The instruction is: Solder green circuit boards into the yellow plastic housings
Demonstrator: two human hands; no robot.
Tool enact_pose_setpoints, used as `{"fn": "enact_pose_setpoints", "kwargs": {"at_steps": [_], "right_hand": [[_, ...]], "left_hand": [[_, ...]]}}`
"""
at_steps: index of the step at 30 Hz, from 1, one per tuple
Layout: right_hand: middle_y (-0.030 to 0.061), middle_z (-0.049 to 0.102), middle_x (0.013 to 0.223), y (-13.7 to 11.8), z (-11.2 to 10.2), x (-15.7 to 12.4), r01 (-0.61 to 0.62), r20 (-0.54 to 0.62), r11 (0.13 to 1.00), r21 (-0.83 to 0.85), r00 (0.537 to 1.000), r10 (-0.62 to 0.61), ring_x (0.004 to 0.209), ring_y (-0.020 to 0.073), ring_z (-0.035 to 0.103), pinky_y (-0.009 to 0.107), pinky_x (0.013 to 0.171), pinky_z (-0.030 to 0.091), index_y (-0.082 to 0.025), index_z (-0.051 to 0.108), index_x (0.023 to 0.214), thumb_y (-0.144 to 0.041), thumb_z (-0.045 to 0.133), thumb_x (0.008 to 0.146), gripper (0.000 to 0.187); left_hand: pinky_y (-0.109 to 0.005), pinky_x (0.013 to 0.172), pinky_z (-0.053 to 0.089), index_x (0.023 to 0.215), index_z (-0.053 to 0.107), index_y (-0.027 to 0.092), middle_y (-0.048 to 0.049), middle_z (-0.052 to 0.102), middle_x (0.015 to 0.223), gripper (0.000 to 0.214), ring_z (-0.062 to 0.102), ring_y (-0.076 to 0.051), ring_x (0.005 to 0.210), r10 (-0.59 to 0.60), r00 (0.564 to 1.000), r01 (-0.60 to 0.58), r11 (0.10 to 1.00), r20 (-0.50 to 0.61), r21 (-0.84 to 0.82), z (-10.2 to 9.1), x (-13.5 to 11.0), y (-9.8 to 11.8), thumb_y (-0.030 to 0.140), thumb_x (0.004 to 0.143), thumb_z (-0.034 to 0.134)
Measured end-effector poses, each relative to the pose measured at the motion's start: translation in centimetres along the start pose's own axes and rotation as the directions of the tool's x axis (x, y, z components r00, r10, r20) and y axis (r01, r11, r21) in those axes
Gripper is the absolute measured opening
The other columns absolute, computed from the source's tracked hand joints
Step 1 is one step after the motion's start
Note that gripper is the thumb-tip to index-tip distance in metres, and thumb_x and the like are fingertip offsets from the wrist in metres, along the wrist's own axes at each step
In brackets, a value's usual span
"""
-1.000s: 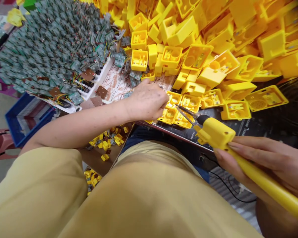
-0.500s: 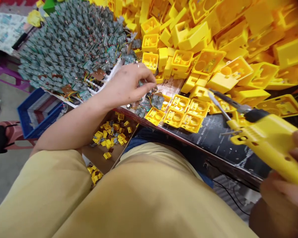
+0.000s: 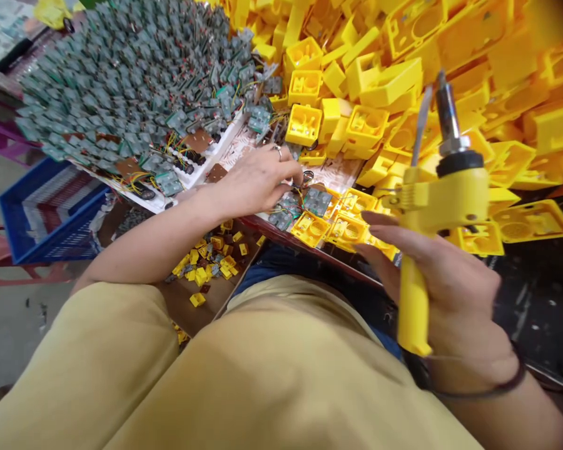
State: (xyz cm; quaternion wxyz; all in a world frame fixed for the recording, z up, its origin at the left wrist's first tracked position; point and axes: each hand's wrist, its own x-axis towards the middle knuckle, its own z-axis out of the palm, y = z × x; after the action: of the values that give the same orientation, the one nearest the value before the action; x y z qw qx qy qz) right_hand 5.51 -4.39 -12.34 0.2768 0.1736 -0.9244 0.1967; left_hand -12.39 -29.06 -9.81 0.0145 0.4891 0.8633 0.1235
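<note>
My left hand [image 3: 260, 179] is over the near edge of the bench, its fingers curled in a pinch beside a small round part [image 3: 308, 177] with wires. What the fingertips hold is hidden. Just below them lie wired circuit boards [image 3: 317, 201], partly against a small group of open yellow plastic housings [image 3: 310, 227]. In my right hand [image 3: 455, 294] is a yellow soldering gun [image 3: 455, 200], its tip pointing up and away and a thin metal rod beside the tip. The thumb and forefinger of that hand stretch left over the housings.
A big heap of grey-green circuit boards [image 3: 136, 81] covers the bench at the left. Yellow housings [image 3: 389, 75] are piled high behind and to the right. Below stand a blue crate [image 3: 42, 219] and an open cardboard box [image 3: 218, 300] with small yellow parts.
My right hand has swung the soldering gun left and turned it upright, near the housings. My left fingers have curled down closer to the round part and boards. The view has shifted slightly.
</note>
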Motion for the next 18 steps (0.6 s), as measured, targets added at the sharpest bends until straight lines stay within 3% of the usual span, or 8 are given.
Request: {"fn": "enact_pose_setpoints", "kwargs": {"at_steps": [3, 6, 10, 13, 18], "right_hand": [[0.0105, 0.072, 0.120, -0.5, 1.4, 2.5, 0.107, -0.014, 0.994, -0.030, 0.994, -0.107, 0.098, 0.0179, 0.073, 0.027, 0.082, 0.060, -0.020, 0.054, 0.131, -0.019, 0.073, 0.093, 0.042], [0.0092, 0.073, 0.114, -0.5, 2.7, 3.9, 0.170, 0.018, 0.984, -0.054, 0.985, -0.170, 0.095, 0.0197, 0.072, 0.031, 0.080, 0.060, -0.019, 0.053, 0.127, -0.024, 0.070, 0.096, 0.036], [0.0041, 0.072, 0.095, -0.2, 4.3, 4.3, 0.159, -0.015, 0.977, -0.144, 0.987, -0.163, 0.077, 0.0176, 0.068, 0.030, 0.069, 0.057, -0.019, 0.055, 0.125, -0.025, 0.064, 0.100, 0.027], [0.0004, 0.068, 0.083, -0.1, 5.0, 4.2, 0.125, -0.057, 0.975, -0.184, 0.989, -0.137, 0.067, 0.0154, 0.064, 0.027, 0.061, 0.053, -0.019, 0.056, 0.125, -0.025, 0.066, 0.099, 0.028], [0.0013, 0.074, 0.092, -0.3, 2.9, 3.7, 0.048, -0.116, 0.987, -0.155, 0.991, -0.066, 0.071, 0.0133, 0.069, 0.024, 0.065, 0.055, -0.020, 0.061, 0.118, -0.026, 0.072, 0.096, 0.026]], "left_hand": [[-0.035, 0.088, 0.049, 0.110, 0.075, 0.022, -0.0054, 0.074, 0.103, 0.025, 0.067, -0.021, 0.096, 0.027, 0.998, -0.027, 1.000, 0.064, 0.003, -0.6, -0.9, -0.3, 0.023, 0.097, 0.055], [-0.034, 0.083, 0.047, 0.105, 0.079, 0.024, -0.0040, 0.077, 0.097, 0.025, 0.067, -0.020, 0.090, 0.107, 0.987, -0.108, 0.994, 0.120, 0.003, 0.1, -1.8, -0.2, 0.030, 0.100, 0.055], [-0.037, 0.082, 0.045, 0.106, 0.080, 0.026, -0.0048, 0.078, 0.098, 0.030, 0.066, -0.022, 0.093, 0.110, 0.984, -0.100, 0.992, -0.143, 0.074, 2.2, -2.1, 0.8, 0.035, 0.104, 0.052], [-0.038, 0.087, 0.047, 0.102, 0.080, 0.025, -0.0034, 0.079, 0.103, 0.025, 0.066, -0.021, 0.098, 0.108, 0.938, -0.131, 0.990, -0.331, -0.049, 3.5, -1.7, 1.6, 0.036, 0.102, 0.057], [-0.035, 0.096, 0.049, 0.097, 0.076, 0.022, -0.0006, 0.080, 0.097, 0.015, 0.070, -0.017, 0.098, 0.042, 0.921, -0.200, 0.903, -0.387, -0.379, 4.2, -0.5, 2.8, 0.028, 0.099, 0.063]]}}
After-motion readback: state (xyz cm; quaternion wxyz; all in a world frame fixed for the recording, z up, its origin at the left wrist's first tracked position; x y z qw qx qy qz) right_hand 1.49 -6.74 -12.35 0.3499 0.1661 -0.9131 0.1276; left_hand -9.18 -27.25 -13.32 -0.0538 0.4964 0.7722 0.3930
